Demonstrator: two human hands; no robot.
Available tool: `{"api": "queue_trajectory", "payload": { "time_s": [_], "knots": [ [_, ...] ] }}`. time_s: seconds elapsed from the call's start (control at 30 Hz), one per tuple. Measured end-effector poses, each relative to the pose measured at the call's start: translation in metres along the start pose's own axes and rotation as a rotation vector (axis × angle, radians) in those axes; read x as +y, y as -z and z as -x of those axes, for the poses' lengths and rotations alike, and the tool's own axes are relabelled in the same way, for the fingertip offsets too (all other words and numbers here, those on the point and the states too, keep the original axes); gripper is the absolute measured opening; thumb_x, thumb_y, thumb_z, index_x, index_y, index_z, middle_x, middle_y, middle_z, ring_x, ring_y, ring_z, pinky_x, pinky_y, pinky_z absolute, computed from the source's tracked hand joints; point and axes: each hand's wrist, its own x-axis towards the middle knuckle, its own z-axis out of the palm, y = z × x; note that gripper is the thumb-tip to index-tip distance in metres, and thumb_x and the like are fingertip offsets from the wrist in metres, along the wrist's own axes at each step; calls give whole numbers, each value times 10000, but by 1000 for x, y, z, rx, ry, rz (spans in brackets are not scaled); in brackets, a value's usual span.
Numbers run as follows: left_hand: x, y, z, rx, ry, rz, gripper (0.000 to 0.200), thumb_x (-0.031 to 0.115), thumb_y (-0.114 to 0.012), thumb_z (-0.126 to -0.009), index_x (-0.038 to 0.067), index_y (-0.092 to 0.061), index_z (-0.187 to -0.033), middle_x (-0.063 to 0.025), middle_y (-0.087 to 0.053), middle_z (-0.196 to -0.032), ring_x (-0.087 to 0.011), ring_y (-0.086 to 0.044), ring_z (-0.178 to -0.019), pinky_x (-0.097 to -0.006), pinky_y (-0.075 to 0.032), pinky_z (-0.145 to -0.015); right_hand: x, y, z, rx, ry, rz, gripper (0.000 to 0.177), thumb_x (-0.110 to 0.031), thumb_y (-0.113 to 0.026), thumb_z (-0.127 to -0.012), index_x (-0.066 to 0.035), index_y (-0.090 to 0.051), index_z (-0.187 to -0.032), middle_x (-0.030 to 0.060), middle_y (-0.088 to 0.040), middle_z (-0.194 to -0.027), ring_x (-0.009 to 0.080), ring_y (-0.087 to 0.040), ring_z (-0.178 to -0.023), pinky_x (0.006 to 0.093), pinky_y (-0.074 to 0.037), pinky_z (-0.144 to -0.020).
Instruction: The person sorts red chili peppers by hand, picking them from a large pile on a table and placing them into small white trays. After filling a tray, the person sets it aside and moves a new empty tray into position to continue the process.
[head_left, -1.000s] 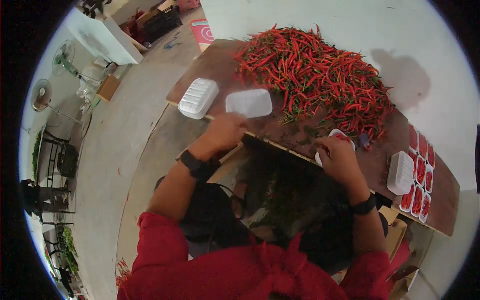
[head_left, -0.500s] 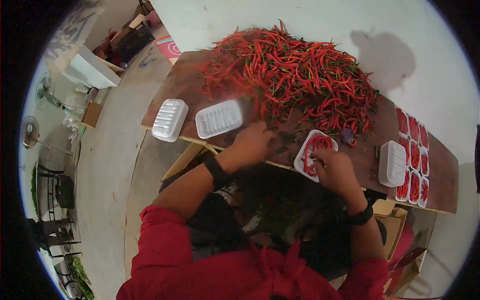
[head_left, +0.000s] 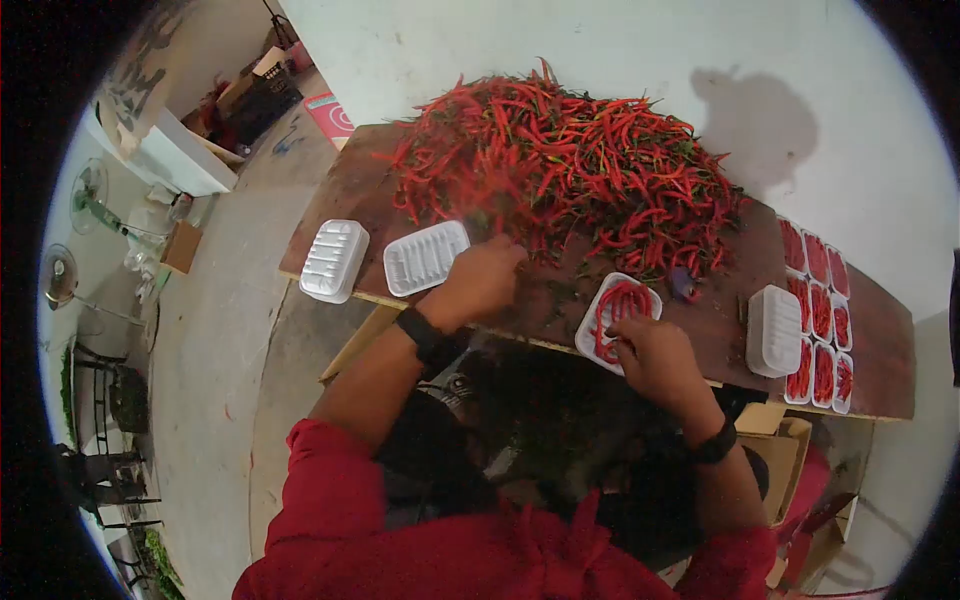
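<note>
A large heap of red chili peppers [head_left: 580, 160] with green stems lies along the back of the brown table. At its front edge is my left hand [head_left: 482, 282], fingers curled together and slightly blurred; whatever they hold is hidden. My right hand [head_left: 660, 362] bends over a white foam tray [head_left: 587, 338], thumb and fingers closed on red chili peppers [head_left: 625, 297] lying in it. Just left of my left hand sits a bare white tray [head_left: 427, 258], with a stack of white trays [head_left: 335, 262] beyond it.
Another stack of white trays [head_left: 774, 332] stands to the right. Beside it, several chili-filled trays [head_left: 822, 312] sit in rows near the table's right end. A purple item [head_left: 684, 284] lies by the heap. Open cardboard boxes [head_left: 790, 465] are below the table at right.
The view has shifted slightly, so the table sits a little lower at left. My left hand has moved slightly left and stays at the heap's edge; my right hand remains at the tray.
</note>
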Motion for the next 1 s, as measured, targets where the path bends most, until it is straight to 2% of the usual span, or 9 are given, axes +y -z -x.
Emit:
{"api": "queue_trajectory", "payload": {
  "time_s": [0.2,0.33,0.43,0.53,0.57,0.6,0.63,0.7,1.0],
  "knots": [
    [9,5,2,-230,3,-187,249,82,-563,-711,70,-586,-958,-149,-518,-933,-336,-579,-841,-446,-490,-658,7,-5,8,-32,-44,38,150,-130,-573,-769,-61,-631,-889,168,-616,-824,372,-587,-758,450,-466,-678],
    [2,2,5,-171,-32,-165,210,100,-574,-721,45,-585,-924,-158,-530,-936,-344,-577,-832,-434,-486,-681,6,-7,10,-23,-17,14,131,-111,-568,-771,-52,-628,-871,172,-611,-817,374,-583,-765,448,-464,-680],
    [9,16,8,2,-12,47,190,126,-590,-743,22,-581,-902,-170,-565,-931,-305,-593,-836,-383,-483,-697,7,-13,8,62,36,-57,125,-92,-568,-766,-46,-629,-865,171,-609,-815,366,-583,-779,441,-464,-678],
    [22,32,10,-126,109,331,177,147,-596,-781,21,-575,-904,-137,-619,-897,-225,-610,-827,-334,-469,-696,4,-27,3,117,116,-116,128,-72,-577,-752,-41,-634,-863,165,-609,-817,347,-589,-783,418,-467,-675],
    [30,36,11,-272,233,537,174,150,-594,-793,17,-573,-904,-114,-629,-870,-190,-610,-805,-310,-469,-684,1,-32,1,130,170,-136,133,-64,-586,-743,-38,-637,-862,161,-610,-820,334,-594,-780,399,-471,-675],
    [36,36,14,-420,359,743,172,153,-592,-805,14,-572,-904,-92,-639,-843,-154,-611,-783,-286,-469,-672,-5,-33,2,129,169,-136,133,-64,-586,-743,-38,-637,-862,161,-610,-820,334,-594,-780,399,-471,-675],
    [40,33,18,-423,360,743,172,153,-592,-805,14,-572,-904,-92,-639,-843,-154,-611,-783,-286,-469,-672,-13,-33,2,68,123,-209,146,-70,-601,-741,-30,-641,-876,157,-617,-823,312,-602,-775,377,-472,-676],
    [48,27,26,-513,459,1137,160,155,-585,-829,13,-564,-901,-59,-634,-813,-127,-609,-718,-262,-473,-647,-20,-38,5,5,74,-282,162,-75,-615,-740,-22,-645,-889,153,-624,-826,290,-609,-771,355,-473,-676],
    [55,20,40,-544,508,1357,171,157,-567,-847,1,-555,-916,-62,-632,-798,-122,-608,-705,-251,-466,-605,-33,-54,7,-37,-15,-672,212,-134,-649,-762,20,-642,-907,108,-634,-754,141,-589,-682,289,-457,-625]
  ]
}}
